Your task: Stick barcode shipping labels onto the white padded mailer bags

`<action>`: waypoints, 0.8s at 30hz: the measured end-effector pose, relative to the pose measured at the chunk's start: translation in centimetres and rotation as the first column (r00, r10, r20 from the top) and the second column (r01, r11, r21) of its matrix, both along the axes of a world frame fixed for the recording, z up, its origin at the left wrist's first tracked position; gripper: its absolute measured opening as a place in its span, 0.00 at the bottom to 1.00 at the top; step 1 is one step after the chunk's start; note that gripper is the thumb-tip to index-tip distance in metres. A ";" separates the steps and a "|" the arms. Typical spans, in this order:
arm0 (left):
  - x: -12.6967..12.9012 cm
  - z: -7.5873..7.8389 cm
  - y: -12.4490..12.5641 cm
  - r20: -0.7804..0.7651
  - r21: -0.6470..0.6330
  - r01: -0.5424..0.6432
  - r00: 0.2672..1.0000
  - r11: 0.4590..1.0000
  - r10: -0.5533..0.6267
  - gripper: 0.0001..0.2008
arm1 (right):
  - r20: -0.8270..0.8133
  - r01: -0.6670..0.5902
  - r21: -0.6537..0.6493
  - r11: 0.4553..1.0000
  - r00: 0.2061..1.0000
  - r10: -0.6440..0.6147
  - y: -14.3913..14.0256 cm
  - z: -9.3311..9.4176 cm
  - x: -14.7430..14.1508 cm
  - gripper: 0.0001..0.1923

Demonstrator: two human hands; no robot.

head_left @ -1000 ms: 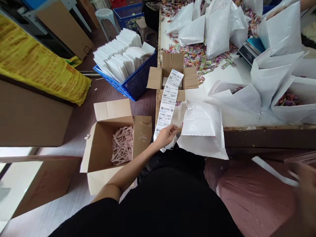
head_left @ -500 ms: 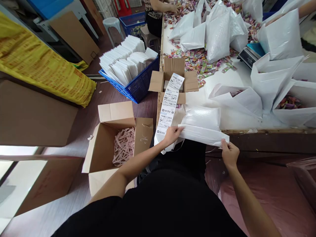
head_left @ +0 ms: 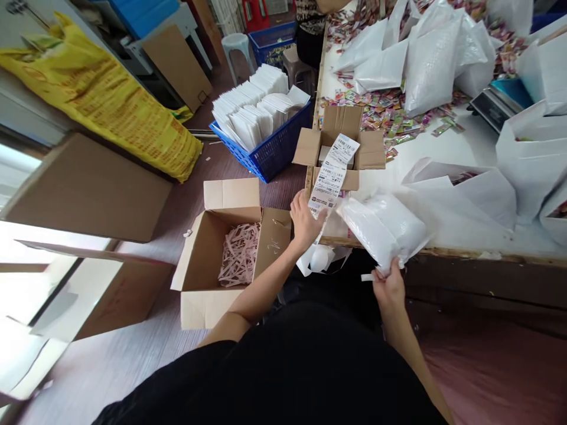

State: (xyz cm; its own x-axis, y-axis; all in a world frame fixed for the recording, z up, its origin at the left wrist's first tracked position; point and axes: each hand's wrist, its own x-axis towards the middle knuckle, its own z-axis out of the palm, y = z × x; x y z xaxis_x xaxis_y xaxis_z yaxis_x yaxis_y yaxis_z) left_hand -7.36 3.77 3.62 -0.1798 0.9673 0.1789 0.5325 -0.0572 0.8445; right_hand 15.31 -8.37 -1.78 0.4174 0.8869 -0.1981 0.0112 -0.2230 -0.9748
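Now pinched between thumb and fingers of the right hand (head_left: 390, 286), below and right of centre: the near end of a plump white mailer (head_left: 385, 227), with a small white tab (head_left: 367, 277) poking out beside the grip. Turned askew over the near edge of the table (head_left: 385, 177), no longer stretched between two hands as half a second ago; flap apparently folded down, hence probably closed or nearly so. Off the flap too, just left of the mailer: the left hand (head_left: 306, 223), fingers spread, over the lower part of a printed label strip (head_left: 333, 171); cannot tell whether gripping or only touching. Probably a shift of attention from flap to labels. Left of centre, on the floor, a large open carton (head_left: 201, 254) with pink paper shreds (head_left: 240, 254). Farther up, a small open carton (head_left: 371, 147) under the strip's upper end. Beyond, a blue basket (head_left: 283, 140) of white envelopes (head_left: 252, 109); upper right, loose colourful packets (head_left: 392, 115) and white bags (head_left: 429, 65).
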 end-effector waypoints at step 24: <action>0.1 -0.7 -3.5 0.840 -0.502 0.367 0.421 0.783 0.341 0.15 | 0.680 -0.470 0.251 0.846 0.708 0.191 -0.9 13.7 -2.5 0.09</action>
